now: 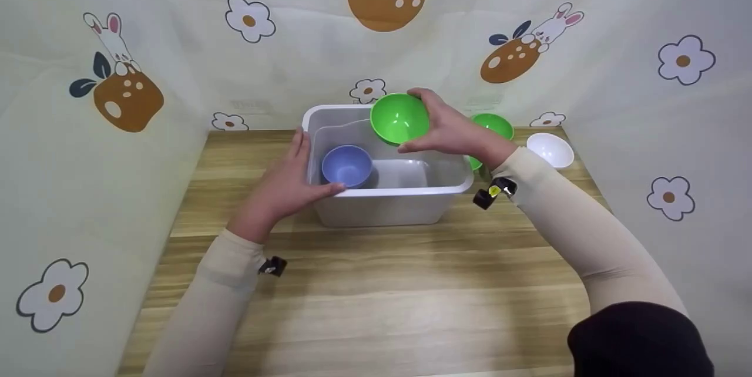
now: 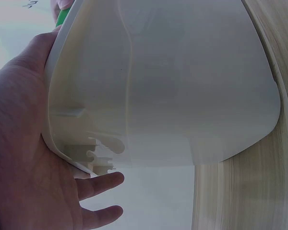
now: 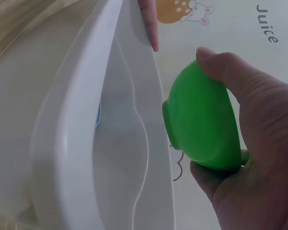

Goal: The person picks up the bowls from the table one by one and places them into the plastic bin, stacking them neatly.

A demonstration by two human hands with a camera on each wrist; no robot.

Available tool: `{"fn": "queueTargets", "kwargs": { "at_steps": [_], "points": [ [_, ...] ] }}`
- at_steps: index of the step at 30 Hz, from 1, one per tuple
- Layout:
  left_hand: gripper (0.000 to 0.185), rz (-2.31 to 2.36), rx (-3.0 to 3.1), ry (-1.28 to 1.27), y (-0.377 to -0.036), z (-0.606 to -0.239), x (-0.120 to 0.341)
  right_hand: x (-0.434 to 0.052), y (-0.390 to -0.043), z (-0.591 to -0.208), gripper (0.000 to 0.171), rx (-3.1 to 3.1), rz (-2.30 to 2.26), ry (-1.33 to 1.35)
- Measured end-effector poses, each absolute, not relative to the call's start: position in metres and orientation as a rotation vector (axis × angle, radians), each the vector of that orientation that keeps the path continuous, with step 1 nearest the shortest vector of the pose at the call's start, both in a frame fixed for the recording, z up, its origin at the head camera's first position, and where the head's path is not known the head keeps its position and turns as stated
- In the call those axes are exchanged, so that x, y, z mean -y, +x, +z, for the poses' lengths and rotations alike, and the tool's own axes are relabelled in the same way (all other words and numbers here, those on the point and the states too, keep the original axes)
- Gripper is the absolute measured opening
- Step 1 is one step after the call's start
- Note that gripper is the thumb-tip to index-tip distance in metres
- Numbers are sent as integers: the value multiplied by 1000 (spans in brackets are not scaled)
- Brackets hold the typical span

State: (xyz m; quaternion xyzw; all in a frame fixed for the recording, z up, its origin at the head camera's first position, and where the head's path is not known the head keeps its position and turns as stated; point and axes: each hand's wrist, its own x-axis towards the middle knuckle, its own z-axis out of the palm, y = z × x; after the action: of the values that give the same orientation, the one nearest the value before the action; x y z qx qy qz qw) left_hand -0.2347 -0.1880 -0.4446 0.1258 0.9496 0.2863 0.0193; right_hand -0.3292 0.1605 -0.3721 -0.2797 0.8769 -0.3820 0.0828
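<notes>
My right hand (image 1: pixel 452 127) grips a green bowl (image 1: pixel 399 118) by its right side, thumb and fingers at opposite edges of the rim. The bowl is held over the back of a white plastic bin (image 1: pixel 382 209), its inside facing the head camera. In the right wrist view, the bowl (image 3: pixel 201 117) is tilted on its side, its base towards the bin. Inside the bin, at the left, sits a blue bowl (image 1: pixel 346 165). My left hand (image 1: pixel 282 180) rests against the bin's left front corner, thumb along the front rim. Two of its fingers (image 2: pixel 103 186) extend straight in the left wrist view.
Right of the bin, partly behind my right forearm, stands another green bowl (image 1: pixel 493 124), with a bit of green (image 1: pixel 474 162) showing in front of it. A white bowl (image 1: pixel 550 150) lies farther right. Patterned sheets (image 1: pixel 294 71) enclose the wooden table (image 1: pixel 376 295) on three sides.
</notes>
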Motion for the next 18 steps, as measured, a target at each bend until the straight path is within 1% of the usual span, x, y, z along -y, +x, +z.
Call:
{"fn": "queueTargets", "kwargs": {
  "at_steps": [9,18],
  "points": [
    [146,903,-2939,386,-234,-444,188,-143,-341,-375,124,-2598,-1079,-918],
    [146,896,-2943,386,-235,-445,188,-126,-351,-379,123,-2617,-952,-961]
  ]
}}
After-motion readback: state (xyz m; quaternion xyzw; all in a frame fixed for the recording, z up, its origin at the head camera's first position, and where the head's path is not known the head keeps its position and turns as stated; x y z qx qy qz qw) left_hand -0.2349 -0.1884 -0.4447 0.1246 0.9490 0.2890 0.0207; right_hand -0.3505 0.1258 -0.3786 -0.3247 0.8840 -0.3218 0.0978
